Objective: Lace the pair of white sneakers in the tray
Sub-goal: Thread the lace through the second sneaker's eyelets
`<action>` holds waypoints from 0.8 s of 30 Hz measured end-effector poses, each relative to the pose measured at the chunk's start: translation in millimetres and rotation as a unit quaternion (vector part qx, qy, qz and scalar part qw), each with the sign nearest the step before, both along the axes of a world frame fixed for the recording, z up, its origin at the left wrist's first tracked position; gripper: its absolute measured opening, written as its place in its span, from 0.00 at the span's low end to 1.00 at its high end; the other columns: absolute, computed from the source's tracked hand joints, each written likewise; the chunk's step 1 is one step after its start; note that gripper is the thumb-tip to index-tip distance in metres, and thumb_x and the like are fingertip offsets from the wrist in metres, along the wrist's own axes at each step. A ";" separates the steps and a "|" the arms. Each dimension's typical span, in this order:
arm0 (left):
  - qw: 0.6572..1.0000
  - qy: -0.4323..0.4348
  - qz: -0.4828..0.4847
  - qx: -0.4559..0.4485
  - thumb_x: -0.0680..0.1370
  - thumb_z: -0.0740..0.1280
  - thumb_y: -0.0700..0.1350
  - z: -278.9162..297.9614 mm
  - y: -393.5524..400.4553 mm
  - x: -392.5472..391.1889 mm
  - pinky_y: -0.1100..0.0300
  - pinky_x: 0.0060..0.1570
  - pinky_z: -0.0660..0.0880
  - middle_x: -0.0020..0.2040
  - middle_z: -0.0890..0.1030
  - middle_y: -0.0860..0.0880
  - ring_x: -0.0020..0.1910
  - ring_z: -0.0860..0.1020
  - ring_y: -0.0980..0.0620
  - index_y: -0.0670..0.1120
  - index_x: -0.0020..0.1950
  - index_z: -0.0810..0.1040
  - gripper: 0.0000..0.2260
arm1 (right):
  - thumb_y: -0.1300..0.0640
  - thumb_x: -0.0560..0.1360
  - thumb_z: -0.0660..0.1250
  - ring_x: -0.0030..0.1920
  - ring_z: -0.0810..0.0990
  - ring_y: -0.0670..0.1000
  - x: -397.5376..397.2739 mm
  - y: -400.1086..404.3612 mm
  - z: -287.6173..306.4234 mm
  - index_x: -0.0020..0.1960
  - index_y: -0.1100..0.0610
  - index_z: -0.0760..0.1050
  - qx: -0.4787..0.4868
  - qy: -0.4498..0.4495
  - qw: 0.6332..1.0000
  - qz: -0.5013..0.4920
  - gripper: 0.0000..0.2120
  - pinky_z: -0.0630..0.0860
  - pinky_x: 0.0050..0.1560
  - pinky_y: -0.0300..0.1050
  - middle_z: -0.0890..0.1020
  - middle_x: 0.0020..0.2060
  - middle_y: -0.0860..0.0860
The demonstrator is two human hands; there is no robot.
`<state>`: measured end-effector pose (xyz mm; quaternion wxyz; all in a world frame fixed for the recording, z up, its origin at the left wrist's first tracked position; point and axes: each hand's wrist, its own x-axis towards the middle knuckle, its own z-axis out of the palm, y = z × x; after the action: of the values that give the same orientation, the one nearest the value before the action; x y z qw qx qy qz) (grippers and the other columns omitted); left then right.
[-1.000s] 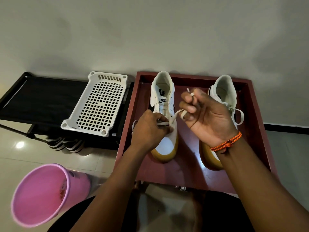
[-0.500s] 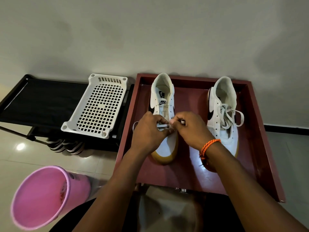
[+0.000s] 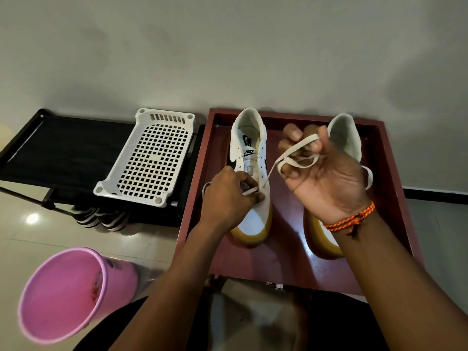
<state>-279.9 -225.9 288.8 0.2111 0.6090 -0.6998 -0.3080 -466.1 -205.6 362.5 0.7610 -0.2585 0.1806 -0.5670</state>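
Left sneaker (image 3: 252, 173), centre frame in red tray (image 3: 202, 198): left hand (image 3: 228, 198) fingers pinch lace (image 3: 286, 154) at lower eyelets; right hand (image 3: 326, 173) grips looped slack, raised. Advice: draw lace flat, untwisted, even tension. Right sneaker (image 3: 345, 138) seemingly laced.

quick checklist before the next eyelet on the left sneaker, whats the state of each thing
1. Left sneaker sits flat in the tray: ok.
2. Left hand pins the lace at the lower eyelets: ok.
3. Right hand grips the lace, raised above the shoe: ok.
4. Lace free of tangles: not ok, it loops around the right hand's fingers.
5. Lace tip ready to thread: cannot tell, tip hidden.
6. Upper eyelets open and unblocked: ok.
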 end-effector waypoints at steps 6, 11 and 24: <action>1.000 0.005 0.006 0.002 0.72 0.82 0.55 1.2 3.2 -0.5 0.49 0.50 0.80 0.44 0.73 0.58 0.46 0.78 0.53 0.54 0.49 0.86 0.10 | 0.68 0.77 0.67 0.37 0.82 0.50 -11.6 -13.7 -30.2 0.46 0.55 0.73 0.118 0.386 0.897 -0.182 0.09 0.64 0.29 0.38 0.84 0.41 0.53; 1.000 -0.002 -0.001 -0.009 0.72 0.81 0.56 0.7 2.0 -0.6 0.48 0.49 0.80 0.43 0.72 0.59 0.45 0.76 0.53 0.54 0.49 0.86 0.11 | 0.42 0.82 0.66 0.40 0.81 0.51 9.6 -6.8 -57.3 0.44 0.52 0.80 0.025 0.711 0.696 -0.100 0.15 0.78 0.44 0.52 0.82 0.38 0.51; 0.994 -0.088 -0.017 -0.066 0.72 0.78 0.63 3.9 5.7 1.8 0.47 0.49 0.77 0.48 0.72 0.54 0.53 0.75 0.47 0.58 0.50 0.84 0.14 | 0.59 0.81 0.71 0.54 0.77 0.48 1.6 -10.5 -44.9 0.41 0.57 0.82 -0.102 0.603 0.790 -0.044 0.10 0.73 0.59 0.37 0.75 0.53 0.54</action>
<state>-278.1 -220.2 292.7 0.1833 0.6067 -0.7444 -0.2102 -464.5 -216.0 317.6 0.4411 -0.6154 0.5552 -0.3443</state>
